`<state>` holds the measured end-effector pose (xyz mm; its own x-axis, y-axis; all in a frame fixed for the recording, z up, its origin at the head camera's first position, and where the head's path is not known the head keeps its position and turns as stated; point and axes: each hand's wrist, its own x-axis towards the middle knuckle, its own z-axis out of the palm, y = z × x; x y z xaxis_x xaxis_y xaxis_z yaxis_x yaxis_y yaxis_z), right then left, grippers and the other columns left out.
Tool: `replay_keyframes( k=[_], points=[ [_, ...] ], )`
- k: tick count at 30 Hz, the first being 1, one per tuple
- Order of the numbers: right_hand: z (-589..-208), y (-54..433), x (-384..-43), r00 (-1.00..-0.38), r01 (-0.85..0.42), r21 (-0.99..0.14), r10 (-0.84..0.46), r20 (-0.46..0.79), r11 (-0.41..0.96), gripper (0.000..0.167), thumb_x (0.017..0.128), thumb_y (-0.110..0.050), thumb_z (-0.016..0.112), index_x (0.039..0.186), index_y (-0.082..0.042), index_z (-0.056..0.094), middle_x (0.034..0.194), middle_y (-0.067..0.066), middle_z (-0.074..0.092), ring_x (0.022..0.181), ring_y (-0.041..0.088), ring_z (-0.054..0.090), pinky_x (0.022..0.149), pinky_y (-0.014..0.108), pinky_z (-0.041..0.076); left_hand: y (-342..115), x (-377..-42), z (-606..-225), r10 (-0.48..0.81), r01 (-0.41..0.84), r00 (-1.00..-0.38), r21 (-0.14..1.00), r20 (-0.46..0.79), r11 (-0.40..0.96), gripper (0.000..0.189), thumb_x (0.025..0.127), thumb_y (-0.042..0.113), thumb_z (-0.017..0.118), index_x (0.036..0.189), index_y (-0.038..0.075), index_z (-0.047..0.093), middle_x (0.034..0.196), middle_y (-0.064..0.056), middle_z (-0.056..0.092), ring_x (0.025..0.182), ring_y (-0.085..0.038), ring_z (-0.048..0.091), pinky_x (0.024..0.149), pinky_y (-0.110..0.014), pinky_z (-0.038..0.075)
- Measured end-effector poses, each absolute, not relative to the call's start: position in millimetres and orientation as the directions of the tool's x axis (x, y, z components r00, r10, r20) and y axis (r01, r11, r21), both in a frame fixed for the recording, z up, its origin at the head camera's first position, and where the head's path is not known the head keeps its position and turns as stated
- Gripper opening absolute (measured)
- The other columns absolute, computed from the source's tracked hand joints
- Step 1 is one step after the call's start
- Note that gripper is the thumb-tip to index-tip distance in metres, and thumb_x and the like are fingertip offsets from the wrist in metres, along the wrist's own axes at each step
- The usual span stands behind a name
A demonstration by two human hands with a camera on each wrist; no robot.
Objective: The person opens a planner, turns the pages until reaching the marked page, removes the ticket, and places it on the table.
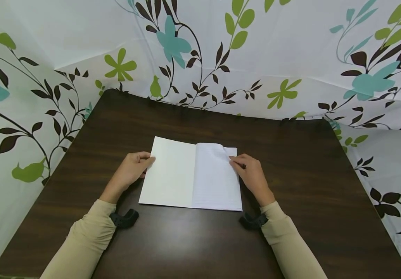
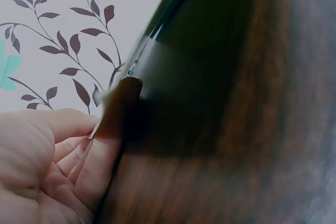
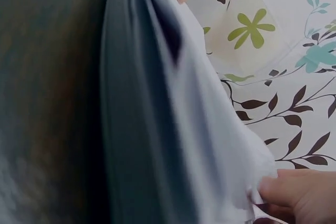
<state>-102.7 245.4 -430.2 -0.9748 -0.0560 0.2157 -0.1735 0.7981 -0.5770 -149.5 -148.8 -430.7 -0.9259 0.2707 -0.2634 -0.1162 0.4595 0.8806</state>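
An open notebook lies over the middle of the dark table, its left side plain white and its right page faintly ruled. My left hand pinches the outer edge of the left side between thumb and fingers; the left wrist view has that hand at the cover's edge, with the cover's underside dark. At the upper right edge, my right hand pinches a page, which bends up at its top corner. In the right wrist view the lifted page curves away from the pages beneath, its corner between thumb and finger.
The brown wooden table reaches out on all sides of the notebook. White cloth with a leaf and flower print hangs behind and beside it. Dark bands sit on both wrists, over beige sleeves.
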Motion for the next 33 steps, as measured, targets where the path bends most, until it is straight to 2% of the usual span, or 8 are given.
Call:
replay_keyframes(
  k=[5,10,13,18,20,26,29,33],
  points=[
    [-423.9,245.4,-105.8,-0.992,-0.089,-0.723,0.004,0.125,0.685,0.042,0.096,-0.008,0.075,0.137,-0.011,0.068,0.103,0.012,0.07,0.085,0.02,0.059,0.07,0.022,0.046,-148.4,-149.1,-428.5,0.271,-0.109,-0.927,0.877,-0.26,0.469,0.05,0.108,0.036,0.057,0.143,-0.001,0.059,0.064,0.007,0.056,0.078,-0.012,0.061,0.072,-0.03,0.057],
    [-414.7,246.4,-109.2,-0.997,0.016,-0.842,0.067,0.024,0.539,0.062,0.096,-0.003,0.073,0.153,-0.007,0.05,0.107,0.016,0.068,0.083,0.015,0.058,0.069,0.018,0.046,-148.7,-149.1,-425.0,0.275,-0.093,-0.93,0.883,-0.242,0.46,0.05,0.108,0.036,0.057,0.142,-0.001,0.059,0.06,0.008,0.051,0.072,-0.012,0.058,0.073,-0.03,0.056],
    [-413.6,247.0,-108.0,-0.994,0.065,-0.848,0.105,-0.011,0.527,0.057,0.096,-0.002,0.069,0.151,-0.005,0.053,0.104,0.014,0.066,0.081,0.015,0.054,0.067,0.018,0.044,-148.9,-148.8,-425.8,0.282,-0.095,-0.927,0.882,-0.248,0.461,0.051,0.108,0.037,0.057,0.143,-0.001,0.058,0.061,0.007,0.054,0.073,-0.013,0.06,0.074,-0.03,0.056],
    [-421.1,246.0,-104.8,-0.992,0.083,-0.795,0.123,-0.011,0.601,0.034,0.1,-0.007,0.065,0.134,-0.005,0.069,0.103,0.012,0.059,0.083,0.021,0.049,0.067,0.024,0.039,-149.1,-147.5,-430.9,0.29,-0.102,-0.922,0.884,-0.256,0.456,0.05,0.108,0.036,0.057,0.142,-0.001,0.059,0.064,0.007,0.06,0.077,-0.012,0.063,0.073,-0.03,0.056],
    [-426.9,244.1,-103.1,-0.994,0.077,-0.748,0.107,-0.008,0.659,0.037,0.102,-0.016,0.067,0.138,-0.006,0.067,0.108,0.013,0.057,0.085,0.022,0.048,0.069,0.027,0.039,-149.5,-145.9,-433.1,0.287,-0.105,-0.923,0.885,-0.257,0.454,0.049,0.108,0.035,0.057,0.141,-0.002,0.06,0.066,0.007,0.062,0.078,-0.011,0.064,0.072,-0.029,0.057],
    [-430.5,236.1,-99.5,-0.998,0.059,-0.568,0.039,-0.046,0.821,0.065,0.1,-0.037,0.071,0.155,-0.01,0.05,0.12,0.019,0.05,0.096,0.027,0.044,0.076,0.036,0.038,-149.1,-145.2,-433.8,0.285,-0.099,-0.925,0.885,-0.25,0.454,0.049,0.108,0.034,0.057,0.141,-0.003,0.059,0.071,0.005,0.065,0.082,-0.012,0.065,0.072,-0.029,0.057],
    [-426.9,234.3,-98.5,-0.999,0.052,-0.518,0.04,-0.035,0.854,0.059,0.1,-0.038,0.071,0.151,-0.014,0.055,0.123,0.021,0.052,0.103,0.032,0.045,0.084,0.042,0.038,-148.1,-147.9,-433.2,0.288,-0.092,-0.926,0.886,-0.244,0.455,0.049,0.108,0.034,0.057,0.141,-0.003,0.059,0.07,0.006,0.064,0.081,-0.011,0.064,0.073,-0.029,0.057],
    [-426.8,231.6,-97.3,-0.996,0.003,-0.471,0.047,0.081,0.882,0.043,0.099,-0.036,0.072,0.137,-0.015,0.069,0.116,0.016,0.06,0.097,0.032,0.05,0.083,0.044,0.032,-148.1,-149.1,-432.4,0.286,-0.087,-0.928,0.886,-0.238,0.456,0.048,0.108,0.033,0.057,0.14,-0.003,0.059,0.069,0.007,0.063,0.078,-0.01,0.063,0.072,-0.028,0.057]
  ],
)
